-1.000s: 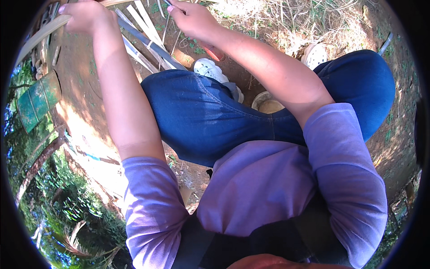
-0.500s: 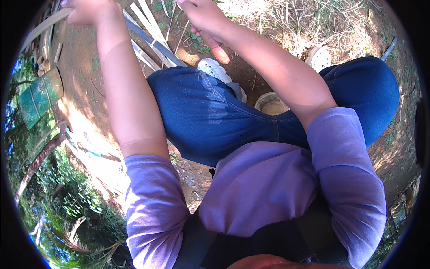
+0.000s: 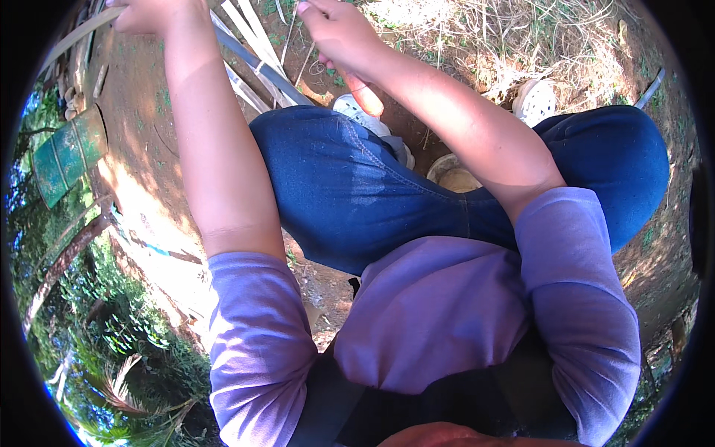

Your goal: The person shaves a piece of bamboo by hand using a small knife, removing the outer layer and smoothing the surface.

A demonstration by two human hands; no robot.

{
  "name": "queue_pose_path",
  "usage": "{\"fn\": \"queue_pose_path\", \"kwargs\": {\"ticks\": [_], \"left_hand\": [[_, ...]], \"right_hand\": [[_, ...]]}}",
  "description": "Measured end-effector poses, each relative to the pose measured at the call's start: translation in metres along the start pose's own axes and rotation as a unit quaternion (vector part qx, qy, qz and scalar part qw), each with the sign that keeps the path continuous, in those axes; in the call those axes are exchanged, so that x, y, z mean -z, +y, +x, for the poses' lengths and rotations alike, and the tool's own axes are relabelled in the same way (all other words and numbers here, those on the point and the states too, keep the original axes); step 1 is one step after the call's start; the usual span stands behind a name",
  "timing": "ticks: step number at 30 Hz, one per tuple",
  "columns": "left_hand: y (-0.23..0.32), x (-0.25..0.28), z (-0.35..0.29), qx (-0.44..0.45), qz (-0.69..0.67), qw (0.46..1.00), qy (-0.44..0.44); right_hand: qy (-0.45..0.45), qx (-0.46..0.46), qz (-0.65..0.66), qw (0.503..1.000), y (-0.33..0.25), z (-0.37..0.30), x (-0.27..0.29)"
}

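My left hand [image 3: 155,16], at the upper edge, is closed round a long pale flat strip [image 3: 80,31] that looks like split bamboo or wood. The strip runs out to the left, and its other end is out of view. My right hand [image 3: 344,39] is a little to the right, its fingers wrapped round a tool with a smooth orange-brown handle [image 3: 365,98]. The handle's butt points down towards my shoe. The working end of the tool is not clearly seen. Both arms are stretched forward over my knees.
Several pale strips [image 3: 253,37] and a grey pole [image 3: 264,71] lie on the ground beyond my left knee. A round bowl [image 3: 453,174] sits between my legs. Dry shavings and grass [image 3: 506,33] cover the ground ahead. A green container [image 3: 68,156] stands at the left.
The whole view has shifted slightly, so hands, legs and ground sit a little lower in the picture. Both grips look the same.
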State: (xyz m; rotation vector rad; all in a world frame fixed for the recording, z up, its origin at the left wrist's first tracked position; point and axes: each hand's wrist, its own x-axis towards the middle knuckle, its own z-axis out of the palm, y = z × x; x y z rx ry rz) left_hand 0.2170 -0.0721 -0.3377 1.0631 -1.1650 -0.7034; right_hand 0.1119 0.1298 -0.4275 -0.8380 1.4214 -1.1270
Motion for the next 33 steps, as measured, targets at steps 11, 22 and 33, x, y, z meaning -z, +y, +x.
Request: {"fn": "queue_pose_path", "kwargs": {"ticks": [11, 22, 33], "left_hand": [[-0.001, 0.005, 0.004, 0.014, 0.018, 1.000, 0.014], [0.000, 0.007, 0.000, 0.013, 0.044, 0.999, 0.019], [-0.006, 0.004, 0.013, 0.009, 0.029, 0.999, 0.036]], "right_hand": [[0.020, 0.174, 0.079, 0.981, -0.019, -0.014, -0.016], [0.015, 0.114, 0.046, 0.992, -0.016, -0.015, -0.014], [0.066, 0.064, 0.021, 0.996, 0.030, 0.016, -0.018]]}}
